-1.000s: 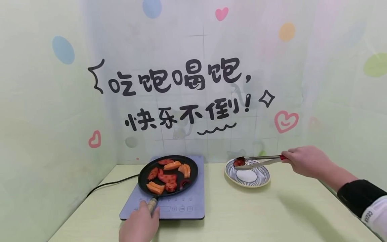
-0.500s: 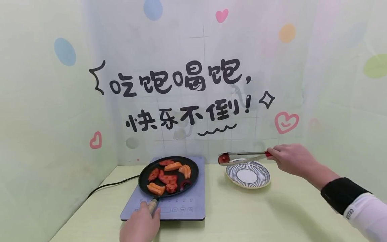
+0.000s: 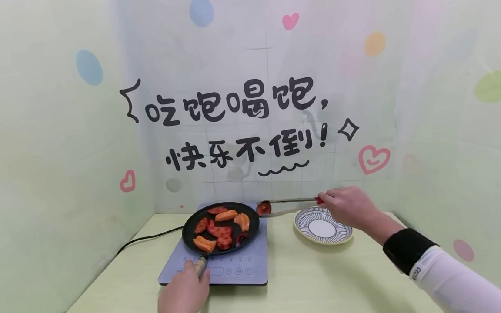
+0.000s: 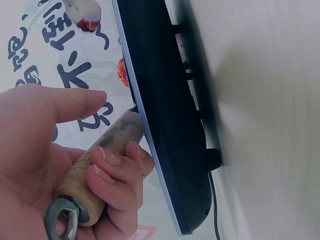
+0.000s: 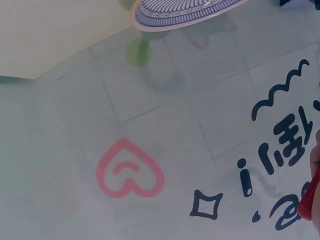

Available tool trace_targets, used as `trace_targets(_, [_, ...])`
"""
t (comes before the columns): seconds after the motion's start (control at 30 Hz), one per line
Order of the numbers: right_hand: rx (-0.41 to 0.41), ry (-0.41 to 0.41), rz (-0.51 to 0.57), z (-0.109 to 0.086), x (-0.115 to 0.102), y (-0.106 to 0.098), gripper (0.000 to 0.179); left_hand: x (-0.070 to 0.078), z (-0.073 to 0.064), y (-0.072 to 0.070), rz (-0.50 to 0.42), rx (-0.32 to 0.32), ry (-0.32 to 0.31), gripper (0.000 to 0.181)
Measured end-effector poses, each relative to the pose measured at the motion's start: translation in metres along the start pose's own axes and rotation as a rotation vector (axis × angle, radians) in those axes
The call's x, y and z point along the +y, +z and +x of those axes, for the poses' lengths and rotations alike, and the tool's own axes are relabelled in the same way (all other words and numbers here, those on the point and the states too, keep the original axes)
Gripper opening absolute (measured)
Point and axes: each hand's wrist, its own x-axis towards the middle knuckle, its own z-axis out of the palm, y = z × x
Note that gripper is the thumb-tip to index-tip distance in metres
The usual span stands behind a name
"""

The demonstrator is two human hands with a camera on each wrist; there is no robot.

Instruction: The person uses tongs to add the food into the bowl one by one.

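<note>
In the head view my left hand grips the wooden handle of a black frying pan. The left wrist view shows several fingers curled round that wooden handle, the thumb lying along its side. My right hand holds metal tongs with red grips. A dark red, round piece of food is pinched at their tips and overlaps the pan's right rim. Red marinated pieces, orange salmon-like pieces and a purplish curl lie in the pan.
Beneath the pan is a flat induction cooker, its black cord running left. A patterned plate with nothing on it stands on the pale table, under my right hand. Printed walls enclose the back and sides.
My right hand has moved left, carrying the red piece in the tongs from over the plate to the pan's right edge. The left hand keeps its grip on the pan handle.
</note>
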Motion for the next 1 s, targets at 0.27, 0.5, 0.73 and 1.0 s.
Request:
trace_targets(0.27, [0.03,-0.021,0.041,0.02,-0.027,0.018,0.027,0.0,0.0,0.001,-0.003,0.008,0.008,0.079])
trace_targets(0.5, [-0.02,0.012,0.038,0.035,-0.047,0.024,0.019,-0.001,-0.001,0.001,0.002,0.017,0.016,0.078])
trace_targets(0.73, [-0.132,0.08,0.068,0.041,-0.061,0.03,0.019,-0.001,-0.001,0.001,0.002,0.036,0.032,0.076])
trace_targets(1.0, [-0.276,0.193,0.131,0.044,-0.071,0.038,0.021,-0.002,0.0,0.001,0.005,0.018,0.025,0.077])
